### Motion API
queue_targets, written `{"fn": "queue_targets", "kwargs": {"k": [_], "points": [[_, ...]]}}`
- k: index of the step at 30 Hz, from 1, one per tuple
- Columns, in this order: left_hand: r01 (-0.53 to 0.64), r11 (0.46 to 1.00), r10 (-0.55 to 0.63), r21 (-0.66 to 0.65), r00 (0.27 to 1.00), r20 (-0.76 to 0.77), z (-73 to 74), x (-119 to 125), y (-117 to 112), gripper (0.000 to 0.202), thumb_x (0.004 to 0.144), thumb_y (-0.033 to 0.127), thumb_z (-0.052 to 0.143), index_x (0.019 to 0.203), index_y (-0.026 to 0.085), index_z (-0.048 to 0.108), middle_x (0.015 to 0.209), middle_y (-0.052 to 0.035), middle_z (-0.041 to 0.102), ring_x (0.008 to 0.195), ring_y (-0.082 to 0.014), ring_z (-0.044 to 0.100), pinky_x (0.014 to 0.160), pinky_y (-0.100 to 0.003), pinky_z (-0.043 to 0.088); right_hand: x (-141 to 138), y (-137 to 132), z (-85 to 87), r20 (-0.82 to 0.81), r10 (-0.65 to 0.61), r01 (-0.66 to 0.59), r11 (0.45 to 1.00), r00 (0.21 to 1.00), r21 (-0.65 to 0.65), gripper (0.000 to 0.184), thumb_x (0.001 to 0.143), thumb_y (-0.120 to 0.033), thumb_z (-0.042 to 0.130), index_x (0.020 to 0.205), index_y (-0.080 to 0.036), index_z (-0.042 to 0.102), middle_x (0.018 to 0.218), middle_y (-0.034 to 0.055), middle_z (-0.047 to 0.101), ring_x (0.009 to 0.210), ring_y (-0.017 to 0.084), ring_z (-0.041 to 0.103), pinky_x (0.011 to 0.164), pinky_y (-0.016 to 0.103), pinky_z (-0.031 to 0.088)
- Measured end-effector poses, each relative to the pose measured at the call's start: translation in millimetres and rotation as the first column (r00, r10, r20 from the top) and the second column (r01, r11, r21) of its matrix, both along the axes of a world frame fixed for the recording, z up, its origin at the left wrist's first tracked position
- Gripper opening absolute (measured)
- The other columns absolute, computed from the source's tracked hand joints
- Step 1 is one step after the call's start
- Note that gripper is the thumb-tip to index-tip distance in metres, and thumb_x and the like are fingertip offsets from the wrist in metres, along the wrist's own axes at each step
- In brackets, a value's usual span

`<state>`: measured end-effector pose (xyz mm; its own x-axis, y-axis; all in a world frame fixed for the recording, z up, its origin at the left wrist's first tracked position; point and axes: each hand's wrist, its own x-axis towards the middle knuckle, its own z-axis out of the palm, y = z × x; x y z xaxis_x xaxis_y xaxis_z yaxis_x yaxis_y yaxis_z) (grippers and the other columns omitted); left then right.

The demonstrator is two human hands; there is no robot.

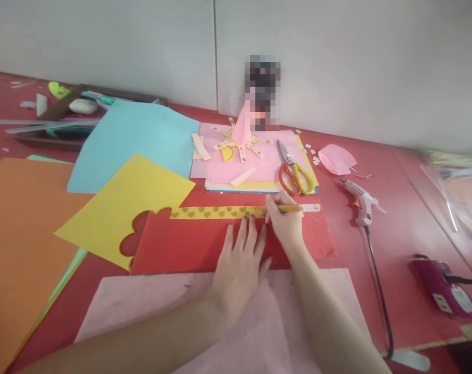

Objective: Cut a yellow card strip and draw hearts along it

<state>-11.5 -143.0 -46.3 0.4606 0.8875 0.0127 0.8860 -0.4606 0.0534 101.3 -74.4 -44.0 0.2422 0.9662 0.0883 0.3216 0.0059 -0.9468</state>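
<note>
My left hand [241, 259] lies flat with fingers stretched out on a red paper sheet [173, 246], its fingertips at the lower edge of a yellow strip with heart marks [212, 212]. My right hand [284, 221] is closed in a pinch round a thin pencil-like tool [300, 208], whose tip rests at the strip's right end. The red sheet lies over a pale pink sheet [142, 306] near me.
Scissors with red and yellow handles [294, 174] lie on a pink paper stack [259, 166] carrying a pink cone [243, 127]. A glue gun [360, 200] with cord sits right, a purple power strip [440, 285] beyond. Yellow [130, 208], blue [130, 140], orange [17, 234] sheets spread left.
</note>
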Motion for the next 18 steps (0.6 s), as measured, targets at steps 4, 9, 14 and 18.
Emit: {"fn": "queue_targets", "kwargs": {"k": [4,9,14,18], "points": [[0.009,1.0,-0.009,-0.011,1.0,-0.005,0.2,0.1,-0.2,0.054,0.089,0.038,0.025,0.135,0.01,0.032,0.136,-0.0188,0.039,0.128,-0.03,0.031,0.104,-0.05,0.023,-0.2,0.2,0.3,0.013,-0.006,0.006,1.0,1.0,-0.006,0.029,0.08,-0.029,0.049,0.056,-0.022,0.034,0.038,-0.0088,0.042,0.044,0.01,0.054,0.048,0.02,0.042],[0.015,1.0,-0.015,-0.007,0.999,-0.032,0.2,0.2,-0.2,0.054,0.089,0.038,0.024,0.135,0.01,0.033,0.137,-0.0188,0.039,0.129,-0.0302,0.03,0.104,-0.05,0.023,0.8,-0.2,-1.5,0.025,0.024,-0.024,1.0,0.999,0.002,0.028,0.08,-0.031,0.049,0.057,-0.021,0.037,0.04,-0.0085,0.046,0.042,0.009,0.051,0.05,0.02,0.043],[0.012,1.0,-0.012,-0.006,1.0,-0.015,-0.2,0.1,0.1,0.054,0.089,0.038,0.023,0.135,0.01,0.032,0.137,-0.0184,0.039,0.128,-0.0305,0.031,0.104,-0.05,0.024,1.6,0.0,-2.7,0.022,0.05,-0.05,0.999,0.999,0.0,0.03,0.08,-0.032,0.05,0.055,-0.021,0.038,0.04,-0.0078,0.047,0.042,0.009,0.05,0.051,0.02,0.042],[0.014,1.0,-0.014,-0.001,1.0,-0.008,-0.1,-0.3,0.3,0.054,0.089,0.038,0.023,0.135,0.011,0.032,0.137,-0.0181,0.039,0.128,-0.03,0.031,0.104,-0.049,0.024,2.4,1.0,-3.7,0.02,0.049,-0.049,0.999,0.999,0.007,0.028,0.079,-0.028,0.051,0.055,-0.021,0.037,0.038,-0.0085,0.045,0.042,0.009,0.049,0.051,0.021,0.042]]}}
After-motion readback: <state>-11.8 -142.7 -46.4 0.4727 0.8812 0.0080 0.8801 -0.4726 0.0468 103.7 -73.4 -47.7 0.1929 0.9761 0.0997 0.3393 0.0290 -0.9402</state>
